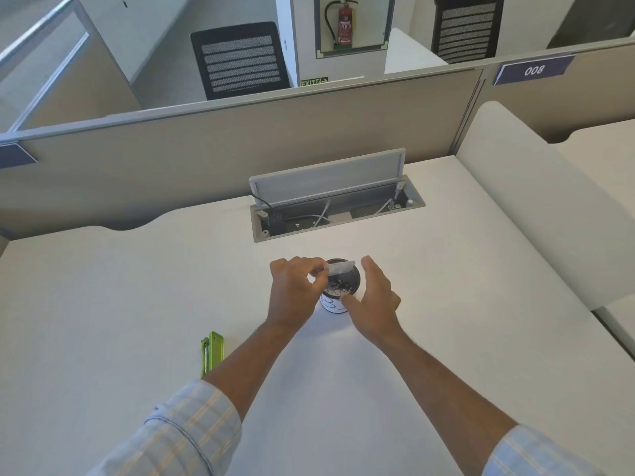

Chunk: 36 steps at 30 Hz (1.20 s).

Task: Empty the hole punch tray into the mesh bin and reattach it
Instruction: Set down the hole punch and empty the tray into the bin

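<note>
A small round black mesh bin (pixel 332 304) stands on the white desk, with white paper dots lying inside it. My left hand (pixel 296 293) pinches a pale, translucent hole punch tray (pixel 341 267) at its left end and holds it over the bin's far rim. My right hand (pixel 375 295) hovers just right of the bin with fingers spread, its thumb close to the bin's near wall; whether it touches is unclear. The green hole punch (pixel 212 353) lies on the desk to the near left, partly behind my left forearm.
An open cable box (pixel 338 209) with its grey lid raised sits in the desk beyond the bin. A beige partition (pixel 240 146) runs along the desk's far edge. A second white desk surface (pixel 536 207) adjoins on the right.
</note>
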Each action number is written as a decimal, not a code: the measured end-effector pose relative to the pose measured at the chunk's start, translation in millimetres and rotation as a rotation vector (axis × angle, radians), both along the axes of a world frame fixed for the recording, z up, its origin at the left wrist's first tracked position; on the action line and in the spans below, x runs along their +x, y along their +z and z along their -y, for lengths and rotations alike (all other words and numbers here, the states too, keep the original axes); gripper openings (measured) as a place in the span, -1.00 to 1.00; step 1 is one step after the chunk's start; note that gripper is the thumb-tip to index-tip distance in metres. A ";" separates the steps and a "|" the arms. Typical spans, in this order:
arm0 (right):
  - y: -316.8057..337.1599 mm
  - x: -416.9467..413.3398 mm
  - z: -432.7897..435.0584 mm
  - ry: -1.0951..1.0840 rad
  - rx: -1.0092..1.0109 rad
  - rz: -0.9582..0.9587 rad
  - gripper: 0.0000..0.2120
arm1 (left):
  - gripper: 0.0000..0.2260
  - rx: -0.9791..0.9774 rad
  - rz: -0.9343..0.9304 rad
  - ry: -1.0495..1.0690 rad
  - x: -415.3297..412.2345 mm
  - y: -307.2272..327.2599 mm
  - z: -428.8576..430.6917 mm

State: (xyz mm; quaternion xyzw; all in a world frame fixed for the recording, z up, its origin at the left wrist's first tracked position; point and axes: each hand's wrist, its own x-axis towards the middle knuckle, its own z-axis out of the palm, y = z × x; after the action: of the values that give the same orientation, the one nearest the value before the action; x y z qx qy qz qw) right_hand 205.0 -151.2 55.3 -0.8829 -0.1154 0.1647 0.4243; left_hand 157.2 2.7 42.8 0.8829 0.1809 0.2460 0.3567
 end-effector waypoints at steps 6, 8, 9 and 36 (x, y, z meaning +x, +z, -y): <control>0.6 -2.4 0.3 0.015 0.008 -0.014 -0.28 | -0.92 0.008 -0.018 0.014 0.3 -0.2 1.9; 1.4 -1.9 -0.2 -0.017 0.024 -0.038 -0.21 | -0.92 0.016 -0.005 0.016 0.2 0.2 2.4; 1.1 -1.4 -0.3 -0.006 0.021 -0.030 -0.24 | -0.92 0.015 -0.007 0.015 0.1 0.4 2.6; 29.8 -6.0 15.0 -0.126 0.396 -0.062 -0.41 | -0.94 -0.531 -0.061 0.213 -19.2 41.8 -19.3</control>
State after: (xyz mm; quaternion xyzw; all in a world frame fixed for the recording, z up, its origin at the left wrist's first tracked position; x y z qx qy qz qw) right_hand 199.1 -166.2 85.2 -0.7824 -0.0771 0.1389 0.6021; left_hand 138.0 22.1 84.6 0.7416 0.3413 0.1996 0.5420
